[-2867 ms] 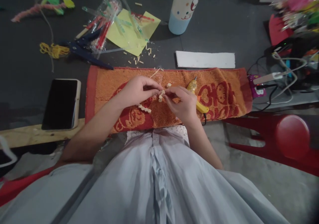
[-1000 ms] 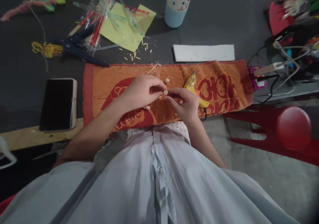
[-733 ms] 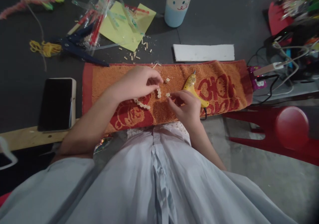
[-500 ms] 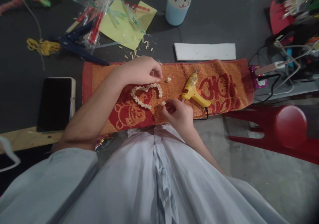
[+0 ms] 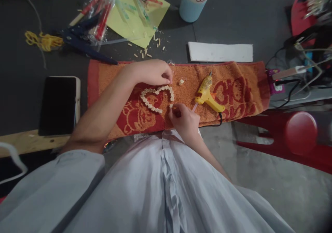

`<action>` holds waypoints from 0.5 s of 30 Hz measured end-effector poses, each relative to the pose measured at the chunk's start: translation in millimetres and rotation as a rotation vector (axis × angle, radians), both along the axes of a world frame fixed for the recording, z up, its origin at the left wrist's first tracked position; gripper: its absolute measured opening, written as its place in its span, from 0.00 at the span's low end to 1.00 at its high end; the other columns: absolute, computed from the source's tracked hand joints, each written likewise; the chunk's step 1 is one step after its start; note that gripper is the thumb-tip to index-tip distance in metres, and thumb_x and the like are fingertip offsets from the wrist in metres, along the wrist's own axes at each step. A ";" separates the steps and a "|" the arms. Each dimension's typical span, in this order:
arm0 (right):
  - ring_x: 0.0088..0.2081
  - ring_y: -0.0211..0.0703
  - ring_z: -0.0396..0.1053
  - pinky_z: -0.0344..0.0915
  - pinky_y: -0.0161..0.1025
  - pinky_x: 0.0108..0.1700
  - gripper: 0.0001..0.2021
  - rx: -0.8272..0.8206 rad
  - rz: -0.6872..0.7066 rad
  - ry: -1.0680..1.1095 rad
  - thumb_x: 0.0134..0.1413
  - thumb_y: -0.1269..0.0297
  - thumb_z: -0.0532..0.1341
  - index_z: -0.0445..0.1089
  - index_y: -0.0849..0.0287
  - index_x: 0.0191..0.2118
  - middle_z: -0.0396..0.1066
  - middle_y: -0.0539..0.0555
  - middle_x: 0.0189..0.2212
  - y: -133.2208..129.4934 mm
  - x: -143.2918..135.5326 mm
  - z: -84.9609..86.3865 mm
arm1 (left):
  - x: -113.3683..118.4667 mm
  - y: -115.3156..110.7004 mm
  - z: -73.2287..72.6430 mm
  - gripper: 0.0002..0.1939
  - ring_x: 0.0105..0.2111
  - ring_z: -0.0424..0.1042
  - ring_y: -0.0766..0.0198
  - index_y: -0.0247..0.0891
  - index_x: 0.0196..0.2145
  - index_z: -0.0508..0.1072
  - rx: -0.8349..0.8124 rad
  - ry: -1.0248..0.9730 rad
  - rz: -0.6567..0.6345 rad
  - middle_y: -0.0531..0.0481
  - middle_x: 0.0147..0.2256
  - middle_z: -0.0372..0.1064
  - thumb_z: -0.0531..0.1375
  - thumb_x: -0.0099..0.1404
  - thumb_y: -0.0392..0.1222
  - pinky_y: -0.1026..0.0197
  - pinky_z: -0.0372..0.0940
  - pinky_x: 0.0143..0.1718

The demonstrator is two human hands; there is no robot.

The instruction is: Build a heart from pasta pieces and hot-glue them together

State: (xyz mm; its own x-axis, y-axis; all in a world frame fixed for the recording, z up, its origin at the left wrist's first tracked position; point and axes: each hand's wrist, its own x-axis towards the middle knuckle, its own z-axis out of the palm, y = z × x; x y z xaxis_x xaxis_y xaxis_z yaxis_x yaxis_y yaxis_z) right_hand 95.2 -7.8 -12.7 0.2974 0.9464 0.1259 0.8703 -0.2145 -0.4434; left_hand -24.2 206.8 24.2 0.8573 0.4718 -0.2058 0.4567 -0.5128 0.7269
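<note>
My left hand [image 5: 157, 73] is above the top edge of a heart outline [image 5: 151, 105] of small pale pieces, its fingers pinched together; whatever they hold is too small to make out. The outline has a gap at its lower right. Beside that gap my right hand [image 5: 185, 120] pinches a small pale piece [image 5: 171, 106] between thumb and finger. Another small pale cluster [image 5: 181, 82] lies on the orange and red towel [image 5: 178, 96]. Right of my right hand rests a yellow glue gun [image 5: 207, 94], its nozzle pointing up and away.
Dark scissors [image 5: 80, 44], yellow paper [image 5: 155, 15], wrapped sticks and wood bits lie behind the towel. A white strip [image 5: 220, 52] and a bottle [image 5: 193, 5] stand farther back. A phone [image 5: 58, 105] is at left, a power strip [image 5: 276, 82] with cables at right.
My right hand has brought the small piece closer to the heart outline's right end. My left hand stays near the top edge. The whole view has shifted slightly.
</note>
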 end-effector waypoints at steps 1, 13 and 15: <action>0.27 0.44 0.76 0.57 0.36 0.26 0.10 0.001 0.001 0.005 0.59 0.56 0.60 0.75 0.55 0.36 0.79 0.52 0.26 0.2 0.3 -0.3 | 0.1 0.2 -0.1 0.09 0.31 0.73 0.62 0.43 0.31 0.82 0.006 0.004 -0.002 0.54 0.29 0.78 0.64 0.53 0.44 0.60 0.63 0.42; 0.29 0.45 0.76 0.64 0.36 0.29 0.10 -0.005 -0.006 0.086 0.57 0.54 0.64 0.75 0.54 0.36 0.80 0.52 0.28 -0.5 2.7 -0.2 | -0.4 1.7 -7.7 0.09 0.28 0.71 0.64 0.42 0.32 0.83 0.030 0.004 0.008 0.54 0.28 0.77 0.63 0.55 0.45 0.62 0.62 0.37; 0.30 0.45 0.77 0.64 0.36 0.29 0.09 0.005 -0.007 0.094 0.57 0.55 0.64 0.75 0.54 0.37 0.80 0.53 0.29 -0.9 4.2 -1.6 | 0.0 1.7 -7.9 0.10 0.28 0.71 0.64 0.42 0.32 0.83 0.042 0.009 -0.004 0.54 0.28 0.77 0.63 0.55 0.46 0.62 0.62 0.38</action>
